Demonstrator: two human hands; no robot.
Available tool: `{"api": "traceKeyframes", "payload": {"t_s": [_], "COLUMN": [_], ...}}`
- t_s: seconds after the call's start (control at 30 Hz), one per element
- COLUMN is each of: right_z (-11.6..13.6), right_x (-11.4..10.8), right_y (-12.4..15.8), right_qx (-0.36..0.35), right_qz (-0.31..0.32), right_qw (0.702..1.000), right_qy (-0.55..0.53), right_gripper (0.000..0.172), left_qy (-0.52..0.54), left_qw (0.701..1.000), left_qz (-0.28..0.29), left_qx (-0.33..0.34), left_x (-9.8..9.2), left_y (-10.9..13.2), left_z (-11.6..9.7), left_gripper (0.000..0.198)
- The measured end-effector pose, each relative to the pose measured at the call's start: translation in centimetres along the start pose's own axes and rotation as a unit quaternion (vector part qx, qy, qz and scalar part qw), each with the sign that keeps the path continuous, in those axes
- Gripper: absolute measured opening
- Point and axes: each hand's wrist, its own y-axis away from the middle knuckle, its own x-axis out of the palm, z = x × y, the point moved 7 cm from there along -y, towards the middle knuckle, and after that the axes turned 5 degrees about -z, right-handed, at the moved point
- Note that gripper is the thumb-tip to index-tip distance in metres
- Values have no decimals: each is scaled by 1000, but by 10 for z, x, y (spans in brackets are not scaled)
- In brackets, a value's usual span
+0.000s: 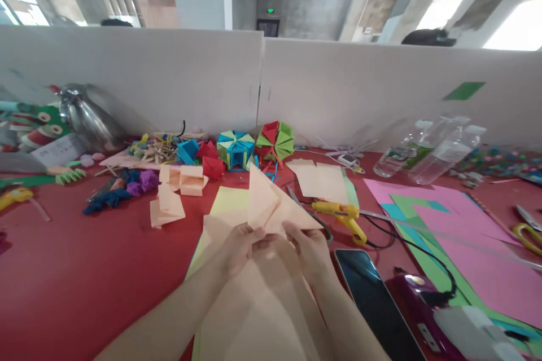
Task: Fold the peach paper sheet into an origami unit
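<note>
Both my hands hold one folded peach paper piece (271, 203) up above the red table. My left hand (237, 248) pinches its lower left edge, fingers closed on it. My right hand (308, 249) grips its lower right corner, fingers also closed. The piece stands up in pointed flaps. Under my forearms lie a large peach sheet (254, 316) and a yellow sheet (228, 201).
A phone (372, 299) lies right of my wrists, a yellow glue gun (345, 217) with black cord beyond it. Folded peach pieces (178, 192), colourful origami models (254, 149), pink and green sheets (461, 231), two bottles (427, 152), scissors (527, 231) and a white partition (169, 76) surround.
</note>
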Motion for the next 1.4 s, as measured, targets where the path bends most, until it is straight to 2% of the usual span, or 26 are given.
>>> {"api": "traceKeyframes", "payload": {"t_s": [0.1, 0.17, 0.23, 0.33, 0.4, 0.53, 0.67, 0.83, 0.97, 1.07, 1.23, 1.4], "right_z": [-3, -5, -7, -11, -13, -15, -14, -2, 8, 5, -12, -10], "right_x": [1, 6, 12, 22, 25, 24, 14, -3, -9, -6, 13, 10], "right_y": [0, 4, 8, 13, 14, 14, 11, 9, 9, 9, 16, 14], "right_qx": [42, 63, 76, 92, 96, 86, 58, 14, -5, -9, 8, 6], "right_qz": [24, 44, 61, 92, 108, 130, 83, 8, -8, 1, 70, 53], "right_qw": [999, 997, 995, 990, 988, 987, 995, 999, 999, 999, 997, 998], "right_qy": [-13, -22, -35, -51, -55, -48, -25, 30, 49, 47, 44, 46], "right_gripper": [24, 22, 27, 37, 40, 37, 27, 39, 41, 38, 34, 32], "left_qy": [-4, -10, -20, -35, -62, -172, -216, -192, -210, -219, -240, -273], "left_qw": [1000, 1000, 999, 999, 996, 983, 973, 981, 976, 972, 969, 961], "left_qz": [14, 7, -1, -11, -44, -63, -86, -32, -66, -86, -64, -35], "left_qx": [-11, -20, -27, -35, -50, -4, -11, 21, 7, 3, 10, -3], "left_x": [-7, -9, -6, 0, -2, -6, -12, 1, -4, -9, -10, -10], "left_y": [1, 0, 0, 2, 3, 3, 6, 11, 9, 5, 4, 7], "left_z": [-12, -15, -13, -4, 3, 3, 3, -5, 1, 8, 10, 10], "left_gripper": [41, 37, 34, 41, 46, 45, 39, 33, 35, 36, 39, 38]}}
